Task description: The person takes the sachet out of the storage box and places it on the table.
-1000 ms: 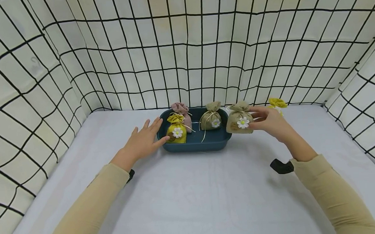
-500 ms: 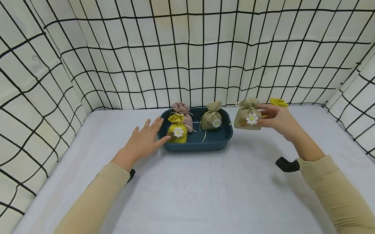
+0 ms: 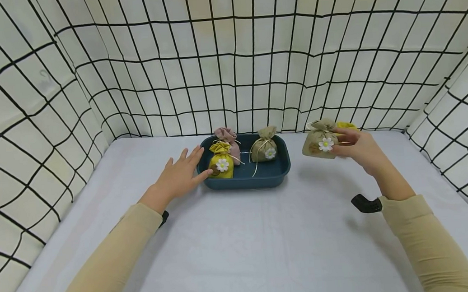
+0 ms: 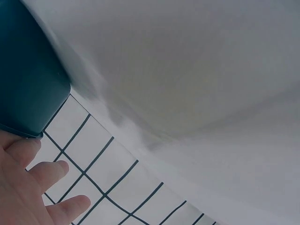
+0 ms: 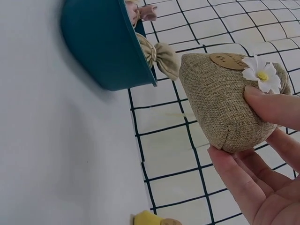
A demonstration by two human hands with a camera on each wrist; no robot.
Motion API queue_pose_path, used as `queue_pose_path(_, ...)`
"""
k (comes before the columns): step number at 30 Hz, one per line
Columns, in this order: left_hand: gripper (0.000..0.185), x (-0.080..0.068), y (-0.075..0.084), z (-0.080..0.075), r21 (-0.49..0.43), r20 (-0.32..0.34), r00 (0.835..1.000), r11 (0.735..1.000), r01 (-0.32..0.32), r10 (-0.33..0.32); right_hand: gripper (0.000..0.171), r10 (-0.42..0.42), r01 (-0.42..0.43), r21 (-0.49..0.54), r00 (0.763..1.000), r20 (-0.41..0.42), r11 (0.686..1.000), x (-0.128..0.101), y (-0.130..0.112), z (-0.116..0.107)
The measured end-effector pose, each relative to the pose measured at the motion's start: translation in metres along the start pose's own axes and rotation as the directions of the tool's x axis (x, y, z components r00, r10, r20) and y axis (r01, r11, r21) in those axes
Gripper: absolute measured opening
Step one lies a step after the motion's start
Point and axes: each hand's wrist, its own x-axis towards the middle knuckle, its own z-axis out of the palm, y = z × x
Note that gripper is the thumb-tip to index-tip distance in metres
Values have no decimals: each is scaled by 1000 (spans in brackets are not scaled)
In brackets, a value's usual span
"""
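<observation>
Head view: the right hand (image 3: 358,148) pinched a burlap sachet (image 3: 320,139) above the bench (image 3: 241,245), while the left hand (image 3: 180,174), fingers straight, touched the blue tray (image 3: 261,179).

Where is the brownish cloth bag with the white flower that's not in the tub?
In the head view, the brownish burlap bag is held off the table in the right hand, right of the dark blue plastic tub.

Your surface (image 3: 245,244): white cloth, flat | dark teal tray (image 3: 270,176) sits on it near the back wall | yellow sachet (image 3: 346,126) rests on it right of the tray, mostly hidden | your left hand (image 3: 179,177) lies flat at the tray's left end.
</observation>
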Motion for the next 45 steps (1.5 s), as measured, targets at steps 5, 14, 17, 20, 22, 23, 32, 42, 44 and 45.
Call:
queue_pose_path(5, 86, 0, 0, 0, 3, 1, 1000, 1000, -2, 2, 69, 0, 0, -4, 1000, -12, 1000, -1, 6, -9)
queue_pose_path(14, 86, 0, 0, 0, 0, 3, 1000, 1000, 3, -3, 72, 4, -2, 36, 998, -58, 999, -6, 15, -24)
queue_pose_path(17, 86, 0, 0, -1, -1, 3, 1000, 1000, 3, -3, 71, 4, -2, 31, 997, -76, 1000, -8, 17, -27)
queue_pose_path(20, 86, 0, 0, -1, -2, 4, 1000, 1000, 4, -4, 72, 11, -10, 15, 997, -74, 1000, -11, 20, -31)
queue_pose_path(22, 86, 0, 0, -1, -2, 3, 1000, 1000, 2, -2, 72, 17, -17, 5, 997, -74, 1000, -13, 22, -34)
queue_pose_path(23, 86, 0, 0, -1, -2, 4, 1000, 1000, 2, -2, 72, 17, -17, 0, 997, -74, 1000, -13, 24, -35)
queue_pose_path(32, 85, -1, 2, -2, -7, 3, 1000, 1000, -1, 1, 72, 21, -21, -2, 994, -111, 1000, -15, 41, -45)
queue_pose_path(42, 85, -1, 2, -1, 4, -5, 1000, 1000, -3, 3, 76, 74, -79, -34, 990, -123, 996, -12, 54, -56)
queue_pose_path(44, 85, -2, 1, -1, 2, -8, 1000, 1000, -2, 2, 76, 74, -79, -39, 989, -126, 996, -12, 56, -56)
queue_pose_path(45, 85, -2, 1, -1, -1, -11, 1000, 1000, -4, 4, 77, 76, -83, -44, 989, -127, 996, -12, 57, -57)
